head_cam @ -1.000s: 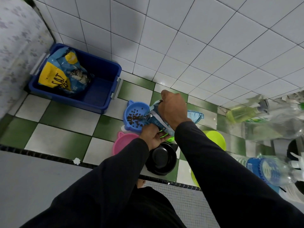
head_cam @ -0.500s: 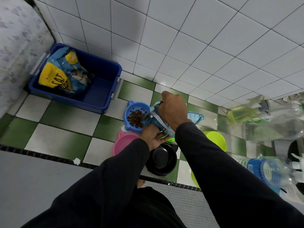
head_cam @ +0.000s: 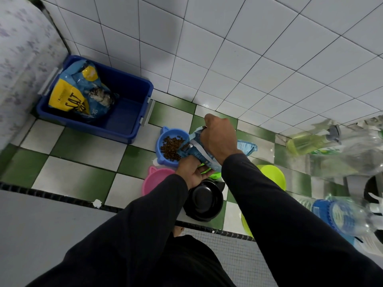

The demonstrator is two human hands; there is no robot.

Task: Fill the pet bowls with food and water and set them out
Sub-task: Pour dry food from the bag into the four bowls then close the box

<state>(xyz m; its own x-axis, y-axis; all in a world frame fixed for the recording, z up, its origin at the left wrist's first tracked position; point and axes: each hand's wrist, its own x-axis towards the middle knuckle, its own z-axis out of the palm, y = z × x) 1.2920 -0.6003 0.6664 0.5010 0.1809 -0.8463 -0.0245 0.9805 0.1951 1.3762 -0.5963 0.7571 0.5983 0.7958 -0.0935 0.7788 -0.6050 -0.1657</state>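
- Far left, a blue plastic bin (head_cam: 128, 112) sits on the green-and-white checkered floor (head_cam: 83, 150) against the white tiled wall (head_cam: 228, 48), and a large blue and yellow cat food bag (head_cam: 80, 94) lies crumpled in its left half.
- Just right of the bin stands a blue bowl (head_cam: 163, 137) with little ears on its rim, holding a heap of brown kibble (head_cam: 171, 148).
- Nearer the person, a pink bowl (head_cam: 155, 179) of the same eared shape sits just beside the blue one; nothing shows inside it.
- The left hand (head_cam: 191, 170) is closed around the lower end of a small blue food pouch (head_cam: 196, 150), pinching it from beneath, its knuckles close to the blue bowl's near rim.
- The pouch is tilted with its open mouth over the blue bowl, right at the kibble pile (whether it actually touches the pellets I can't quite make out).
- The right hand (head_cam: 219, 137) is clenched in a fist on the upper end of the same pouch, whose crumpled tail sticks out to the right of the wrist.
- Below the hands a black bowl (head_cam: 204, 200) rests on the floor, just inside the dark tile border.
- A lime green bowl (head_cam: 273, 175) shows to the right of the right sleeve (head_cam: 279, 214), partly hidden by it.
- Far right, blurred by the lens edge, a spray bottle (head_cam: 306, 141) of yellowish liquid lies by the wall, and a clear water bottle (head_cam: 339, 214) with a blue label lies closer in.
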